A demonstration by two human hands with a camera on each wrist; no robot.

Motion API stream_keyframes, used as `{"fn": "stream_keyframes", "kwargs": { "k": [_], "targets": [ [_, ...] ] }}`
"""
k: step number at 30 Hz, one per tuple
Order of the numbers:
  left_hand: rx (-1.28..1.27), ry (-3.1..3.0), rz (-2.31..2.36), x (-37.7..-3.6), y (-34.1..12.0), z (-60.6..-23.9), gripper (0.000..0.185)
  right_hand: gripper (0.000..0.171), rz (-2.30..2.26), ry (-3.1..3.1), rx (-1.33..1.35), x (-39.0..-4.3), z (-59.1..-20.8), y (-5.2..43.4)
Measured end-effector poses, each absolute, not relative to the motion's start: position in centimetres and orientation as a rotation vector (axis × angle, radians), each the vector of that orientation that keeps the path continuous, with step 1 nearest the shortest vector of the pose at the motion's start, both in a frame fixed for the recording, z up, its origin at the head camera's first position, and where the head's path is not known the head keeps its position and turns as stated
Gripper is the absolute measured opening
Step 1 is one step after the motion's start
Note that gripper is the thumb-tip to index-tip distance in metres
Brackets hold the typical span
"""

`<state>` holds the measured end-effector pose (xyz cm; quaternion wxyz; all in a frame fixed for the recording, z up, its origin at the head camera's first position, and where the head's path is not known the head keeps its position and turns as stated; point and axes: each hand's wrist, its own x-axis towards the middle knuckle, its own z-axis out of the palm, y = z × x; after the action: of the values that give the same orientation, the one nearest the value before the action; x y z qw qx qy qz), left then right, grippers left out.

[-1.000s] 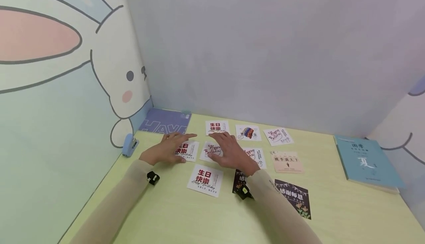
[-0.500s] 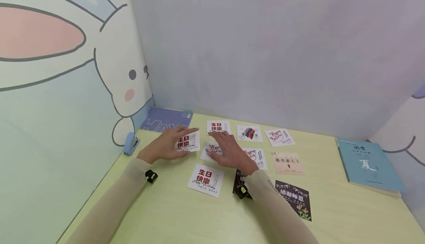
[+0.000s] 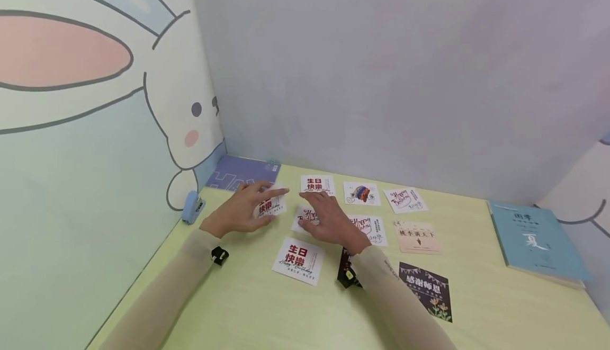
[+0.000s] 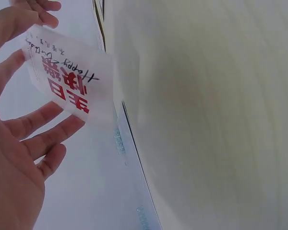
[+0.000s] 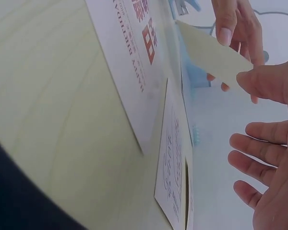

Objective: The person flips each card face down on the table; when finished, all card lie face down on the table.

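My left hand (image 3: 240, 213) pinches a small white card (image 3: 271, 207) with red Chinese characters and "Happy Birthday" script, raised off the table. In the left wrist view the card (image 4: 77, 81) tilts between thumb and fingers; the right wrist view shows its pale back (image 5: 209, 50). My right hand (image 3: 333, 222) hovers with fingers parted and grips nothing, above a white Happy Birthday card (image 3: 303, 217) partly hidden by it. In the right wrist view my right thumb (image 5: 266, 82) overlaps the raised card's corner; whether they touch, I cannot tell. Nearer me lies another red-lettered card (image 3: 299, 261).
More cards lie behind and to the right, such as a pink one (image 3: 418, 238) and a black floral one (image 3: 425, 290). A blue stapler (image 3: 192, 207) stands by the left wall, a purple notebook (image 3: 245, 172) at the back left, and a blue book (image 3: 538, 241) far right.
The red-lettered card under my left hand has come up off the table, held in that hand. My right hand stays nearly in place. The head view has shifted slightly.
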<state>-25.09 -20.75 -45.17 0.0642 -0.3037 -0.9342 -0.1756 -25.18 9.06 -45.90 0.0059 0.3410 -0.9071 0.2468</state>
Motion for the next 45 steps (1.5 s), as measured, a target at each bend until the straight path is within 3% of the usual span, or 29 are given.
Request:
{"fn": "stream_keyframes", "kwargs": {
  "k": [13,25,45],
  "targets": [
    [-0.861,-2.695,-0.86,-24.4,-20.8,-44.9,0.076,0.076,0.831,-2.809,1.116,-24.9,-45.8,7.9],
    [-0.92,-2.571,-1.234,-24.2,-20.9,-44.8,0.065,0.088,0.822,-2.81,1.157,-25.4,-46.6,6.5],
    [-0.889,-2.685,-1.099,-23.6,-23.8,-45.2,0.069,0.082,0.663,-2.764,1.168,-25.3,-47.0,5.3]
  ]
}}
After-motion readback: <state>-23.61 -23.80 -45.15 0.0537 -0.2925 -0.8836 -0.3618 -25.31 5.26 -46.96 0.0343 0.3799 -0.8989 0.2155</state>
